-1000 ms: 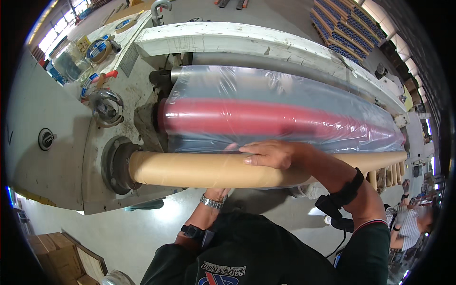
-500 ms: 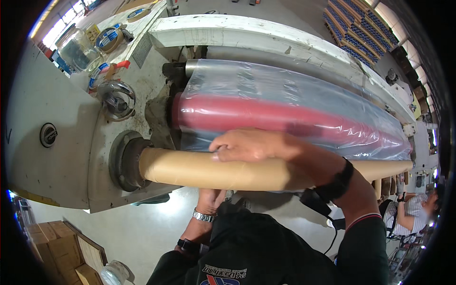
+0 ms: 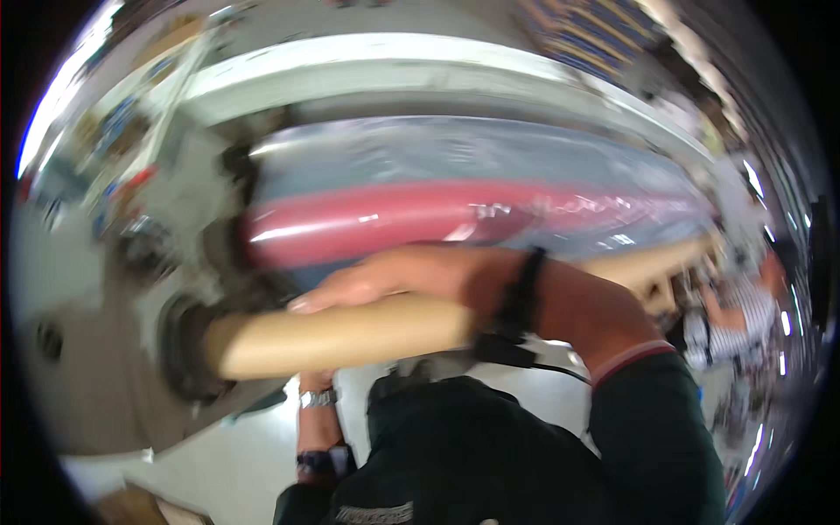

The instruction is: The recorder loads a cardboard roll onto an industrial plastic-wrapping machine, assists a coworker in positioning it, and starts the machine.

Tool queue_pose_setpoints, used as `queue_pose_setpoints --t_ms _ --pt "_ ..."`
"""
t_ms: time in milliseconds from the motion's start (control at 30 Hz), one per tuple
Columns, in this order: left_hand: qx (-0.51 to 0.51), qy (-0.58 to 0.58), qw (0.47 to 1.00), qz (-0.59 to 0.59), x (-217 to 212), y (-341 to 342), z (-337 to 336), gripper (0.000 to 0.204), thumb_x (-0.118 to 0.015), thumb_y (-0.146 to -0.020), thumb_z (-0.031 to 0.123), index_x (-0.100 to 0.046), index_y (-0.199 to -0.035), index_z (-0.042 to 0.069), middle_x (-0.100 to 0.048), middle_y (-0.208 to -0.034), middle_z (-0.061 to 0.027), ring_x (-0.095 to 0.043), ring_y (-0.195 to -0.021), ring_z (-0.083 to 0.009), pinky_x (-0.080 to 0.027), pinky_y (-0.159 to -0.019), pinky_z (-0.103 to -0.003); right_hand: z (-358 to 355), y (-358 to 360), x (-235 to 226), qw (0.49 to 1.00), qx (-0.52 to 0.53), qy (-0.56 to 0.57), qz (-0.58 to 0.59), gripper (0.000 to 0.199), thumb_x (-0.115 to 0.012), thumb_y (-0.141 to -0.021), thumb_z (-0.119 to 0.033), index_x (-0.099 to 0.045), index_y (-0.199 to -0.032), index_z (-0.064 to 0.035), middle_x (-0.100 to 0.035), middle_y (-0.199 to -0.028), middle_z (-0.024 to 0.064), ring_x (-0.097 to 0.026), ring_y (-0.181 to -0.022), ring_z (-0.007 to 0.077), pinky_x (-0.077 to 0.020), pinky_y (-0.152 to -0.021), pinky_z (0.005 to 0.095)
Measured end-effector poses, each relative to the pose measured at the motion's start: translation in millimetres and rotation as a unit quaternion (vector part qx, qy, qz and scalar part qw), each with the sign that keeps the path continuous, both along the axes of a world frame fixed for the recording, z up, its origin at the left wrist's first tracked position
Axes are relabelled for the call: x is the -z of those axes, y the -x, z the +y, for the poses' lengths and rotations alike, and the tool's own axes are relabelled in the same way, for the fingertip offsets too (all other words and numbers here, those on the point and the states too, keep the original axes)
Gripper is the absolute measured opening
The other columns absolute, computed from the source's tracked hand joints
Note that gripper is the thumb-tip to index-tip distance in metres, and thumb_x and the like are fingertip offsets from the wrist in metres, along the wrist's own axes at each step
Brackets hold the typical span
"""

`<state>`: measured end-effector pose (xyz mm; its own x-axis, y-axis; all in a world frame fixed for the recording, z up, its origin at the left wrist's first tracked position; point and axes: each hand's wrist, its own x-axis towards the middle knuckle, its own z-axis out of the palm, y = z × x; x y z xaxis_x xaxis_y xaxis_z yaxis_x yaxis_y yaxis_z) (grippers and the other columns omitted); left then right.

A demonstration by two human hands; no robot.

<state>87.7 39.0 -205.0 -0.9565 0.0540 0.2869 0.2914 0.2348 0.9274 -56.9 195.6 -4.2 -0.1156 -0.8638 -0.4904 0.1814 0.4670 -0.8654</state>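
A long tan cardboard tube (image 3: pixel 350 337) runs across in front of me, its left end seated on a dark round holder (image 3: pixel 188 346). My right hand (image 3: pixel 376 278) lies over the top of the tube with fingers stretched leftward, palm down. Just beyond it, clear plastic film (image 3: pixel 472 149) spans a red roller (image 3: pixel 385 210). Below the tube, only a bit of my left hand (image 3: pixel 317 380) shows near the wristwatch; its fingers are hidden behind the tube. Motion blurs the whole picture.
A pale machine beam (image 3: pixel 394 70) crosses behind the film. On the left stands the machine's side housing (image 3: pixel 87 350), with a handwheel (image 3: pixel 149 245) and tape rolls. A person in a striped top (image 3: pixel 731 315) is at the far right. Stacked goods (image 3: pixel 586 35) lie beyond.
The whole view has swung, shifting the machine leftward in the picture. My right hand has slid a little left along the tube, its fingers straighter. My left hand stays low beneath the tube.
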Motion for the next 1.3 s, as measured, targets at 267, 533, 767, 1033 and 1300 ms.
queue_pose_setpoints --t_ms 267,533,767,1033,1300 --pt "-0.113 -0.535 0.801 -0.244 -43.9 -11.3 10.9 0.052 -0.061 -0.090 0.035 -0.048 -0.132 0.005 -0.054 -0.131 -0.0113 -0.052 -0.120 -0.0247 -0.044 -0.100 -0.041 4.6 -4.2 -3.7 0.999 0.041 -0.002 -0.013 0.066 -0.045 -0.094 -0.055 -0.053 -0.129 0.0010 -0.063 -0.116 0.0180 -0.057 -0.111 0.0275 -0.0442 -0.092 0.0429" --pt "-0.016 -0.410 0.853 -0.323 -21.5 -7.0 -36.5 0.052 -0.059 -0.091 0.040 -0.051 -0.128 0.006 -0.057 -0.127 -0.0112 -0.058 -0.109 -0.0254 -0.050 -0.088 -0.042 -2.9 -4.3 -1.8 0.997 0.017 -0.014 0.070 0.064 -0.047 -0.093 -0.054 -0.056 -0.125 0.0013 -0.065 -0.109 0.0193 -0.059 -0.105 0.0288 -0.0457 -0.088 0.0436" --pt "0.007 -0.392 0.873 -0.291 -34.0 0.8 -15.8 0.046 -0.054 -0.093 0.038 -0.052 -0.125 0.004 -0.061 -0.119 -0.0141 -0.061 -0.098 -0.0311 -0.051 -0.079 -0.044 -2.9 -5.7 -3.9 0.993 0.009 -0.024 0.117 0.063 -0.049 -0.092 -0.053 -0.058 -0.121 0.0016 -0.066 -0.104 0.0205 -0.061 -0.099 0.0299 -0.0469 -0.085 0.0443" --pt "0.000 -0.382 0.879 -0.286 -36.2 21.7 31.2 0.045 -0.053 -0.094 0.038 -0.053 -0.124 0.004 -0.061 -0.118 -0.0150 -0.061 -0.098 -0.0320 -0.050 -0.080 -0.044 61.6 -7.1 -32.4 0.955 0.010 -0.001 0.297 0.052 -0.054 -0.088 -0.049 -0.064 -0.102 0.0009 -0.066 -0.091 0.0225 -0.063 -0.086 0.0328 -0.0478 -0.076 0.0460" --pt "-0.032 -0.309 0.908 -0.282 -36.0 30.2 69.1 0.045 -0.052 -0.094 0.037 -0.053 -0.123 0.003 -0.061 -0.117 -0.0158 -0.061 -0.098 -0.0330 -0.050 -0.081 -0.044 365.4 -53.6 -94.2 0.772 0.247 -0.258 0.525 0.027 -0.058 -0.086 -0.034 -0.066 -0.084 -0.0089 -0.064 -0.082 0.0131 -0.062 -0.080 0.0297 -0.0459 -0.070 0.0430"
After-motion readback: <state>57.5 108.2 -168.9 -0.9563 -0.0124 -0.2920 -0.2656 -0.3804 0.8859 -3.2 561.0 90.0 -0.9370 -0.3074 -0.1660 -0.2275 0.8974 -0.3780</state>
